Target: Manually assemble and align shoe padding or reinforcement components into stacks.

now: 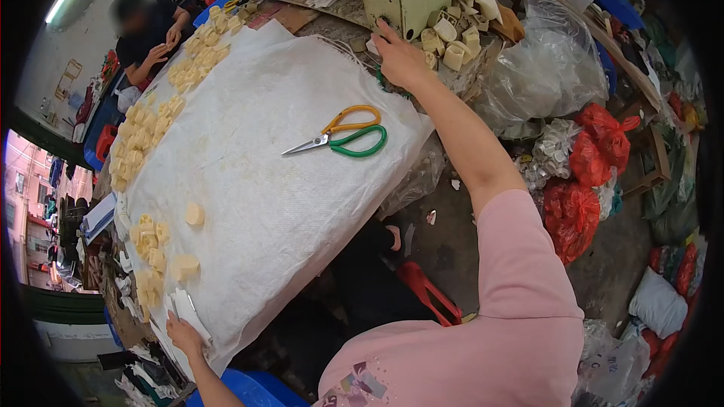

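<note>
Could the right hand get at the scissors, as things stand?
Probably yes: the scissors lie uncovered on the white cloth, and no large thing seems to stand between them and the right hand.

Pale pink short-slv top (452, 362), plain fabric, w/ seam line nr R shoulder. R sleeve (524, 264) loose, ends abv elbow. Chest print (364, 384) = angular grey/purple patches + small scattered dots, partly cut off at btm edge. L hand (183, 334) & R hand (402, 60) bare, forearms uncovered.
</note>
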Tool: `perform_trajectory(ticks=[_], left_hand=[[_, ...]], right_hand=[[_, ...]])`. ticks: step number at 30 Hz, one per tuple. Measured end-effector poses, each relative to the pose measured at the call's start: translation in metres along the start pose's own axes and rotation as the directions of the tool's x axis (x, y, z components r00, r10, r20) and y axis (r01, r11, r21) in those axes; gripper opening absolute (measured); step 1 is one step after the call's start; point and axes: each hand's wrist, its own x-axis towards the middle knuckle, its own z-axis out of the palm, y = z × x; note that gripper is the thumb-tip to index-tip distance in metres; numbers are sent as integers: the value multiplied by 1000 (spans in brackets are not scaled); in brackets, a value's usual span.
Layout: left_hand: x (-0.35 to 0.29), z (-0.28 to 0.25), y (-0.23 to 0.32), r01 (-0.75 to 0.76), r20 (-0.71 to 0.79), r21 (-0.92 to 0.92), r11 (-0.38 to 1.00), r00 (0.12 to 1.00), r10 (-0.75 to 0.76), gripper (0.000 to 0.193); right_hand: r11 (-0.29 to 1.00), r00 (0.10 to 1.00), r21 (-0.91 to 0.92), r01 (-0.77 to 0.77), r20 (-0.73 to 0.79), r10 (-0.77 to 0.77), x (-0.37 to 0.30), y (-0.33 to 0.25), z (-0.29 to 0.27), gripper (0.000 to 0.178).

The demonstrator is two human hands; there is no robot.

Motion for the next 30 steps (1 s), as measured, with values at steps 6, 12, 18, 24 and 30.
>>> perform_trajectory(ticks=[6,12,18,24,30], left_hand=[[7,39,-45,-175,-312,-259,950,946,89,59],[-7,-43,32,-158,-219,-327,932,972,88,48],[-69,-93,69,-217,-133,-927,306,953,272,23],[-157,-83,102,444,254,-849,-285,818,517,24],[-186,-85,123,443,232,-856,-266,790,567,24]], right_hand=[[990,971,-4,139,-198,-137,2,-9,9,43],[832,950,478,281,-14,-313,-52,-66,-27,49],[489,568,811,321,248,-785,-177,-209,-47,65],[452,560,793,408,174,-810,-263,-287,-29,45],[557,617,655,510,172,-768,-284,-285,-21,42]])
